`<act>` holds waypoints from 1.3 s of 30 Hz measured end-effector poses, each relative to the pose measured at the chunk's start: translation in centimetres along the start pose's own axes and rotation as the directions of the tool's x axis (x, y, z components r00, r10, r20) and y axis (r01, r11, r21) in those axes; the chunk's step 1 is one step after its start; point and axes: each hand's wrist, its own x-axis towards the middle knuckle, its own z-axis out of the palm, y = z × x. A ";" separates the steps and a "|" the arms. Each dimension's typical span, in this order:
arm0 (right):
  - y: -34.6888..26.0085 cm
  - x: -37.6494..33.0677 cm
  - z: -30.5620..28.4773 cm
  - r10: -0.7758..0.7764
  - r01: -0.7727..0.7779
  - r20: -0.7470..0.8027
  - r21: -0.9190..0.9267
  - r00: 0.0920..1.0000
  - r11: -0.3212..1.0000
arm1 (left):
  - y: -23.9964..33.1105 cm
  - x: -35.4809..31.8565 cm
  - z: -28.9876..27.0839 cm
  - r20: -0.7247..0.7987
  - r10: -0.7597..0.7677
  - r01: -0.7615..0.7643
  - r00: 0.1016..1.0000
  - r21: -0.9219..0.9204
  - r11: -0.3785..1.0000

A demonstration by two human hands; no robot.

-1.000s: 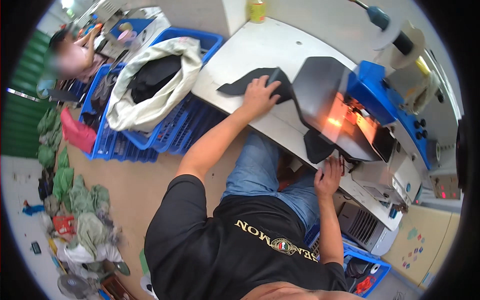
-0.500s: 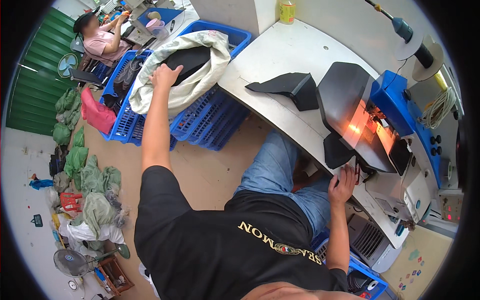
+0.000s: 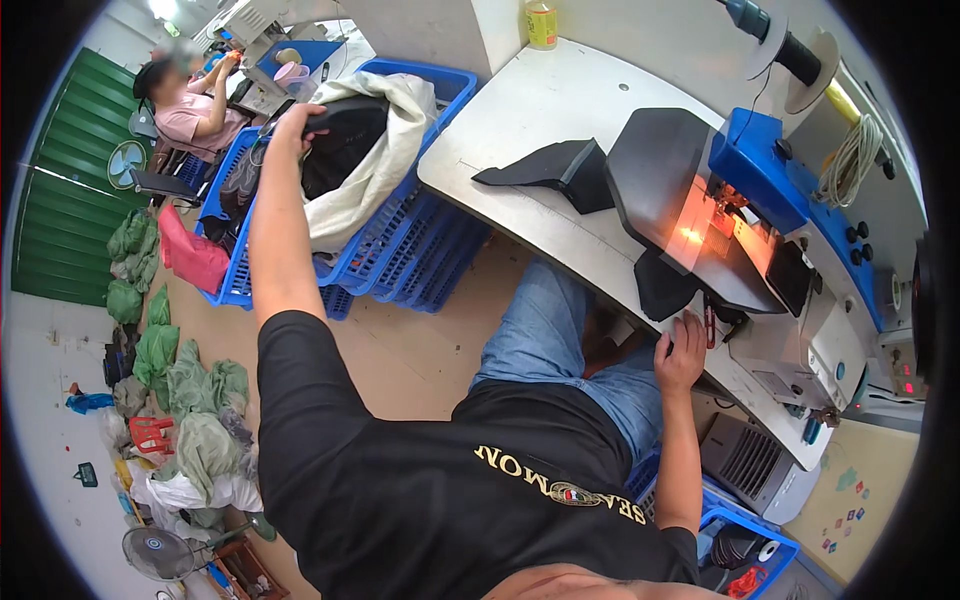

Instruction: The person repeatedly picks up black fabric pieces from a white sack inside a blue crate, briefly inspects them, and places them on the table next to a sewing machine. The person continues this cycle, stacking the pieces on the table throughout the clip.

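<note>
Left fingers [image 3: 306, 112] curl, grip unclear, by black cloth [image 3: 352, 135] in a sack [image 3: 345, 212] amid blue crates [image 3: 408, 230]; right fingers [image 3: 691, 332] spread.

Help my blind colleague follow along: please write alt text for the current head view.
A person's left-hand grip is at the mouth of a cream cloth sack holding black material; the right-hand grip rests at the edge of a white worktable near a blue, lit sewing machine.

Black T-shirt [image 3: 450, 490] has the only print I can really read
Gold capitals [image 3: 507, 462] flank a round emblem [image 3: 574, 493] across it, near side. Far bottle [image 3: 541, 26]: yellow label [image 3: 541, 18], too tiny. Right-hand control panel [image 3: 897, 378]: red lit display [image 3: 908, 369], too blurry.
</note>
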 end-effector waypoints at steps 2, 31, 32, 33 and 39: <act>0.0 0.1 0.0 -0.002 0.002 -0.009 -0.006 1.000 1.000 | 1.1 -1.1 -1.7 -0.048 0.010 -0.012 0.999 -0.047 0.999; -18.0 13.8 -0.2 -0.326 -0.585 0.485 0.683 0.811 -0.438 | -11.3 -26.4 15.1 0.092 0.345 0.051 0.934 -0.991 0.126; -18.9 14.6 -0.5 -0.336 -0.577 0.474 0.588 0.814 -0.568 | -12.8 -27.8 16.8 0.146 0.521 -0.009 0.841 -0.959 0.283; -19.4 15.1 -0.9 -0.287 -0.548 0.495 0.534 0.820 -0.644 | -14.2 -29.1 18.1 0.218 0.665 -0.106 0.715 -0.906 0.410; -18.9 14.4 -0.4 -0.155 -0.428 0.642 0.295 0.751 -0.854 | -20.7 -29.8 20.5 0.442 0.591 -0.142 0.675 -0.708 0.692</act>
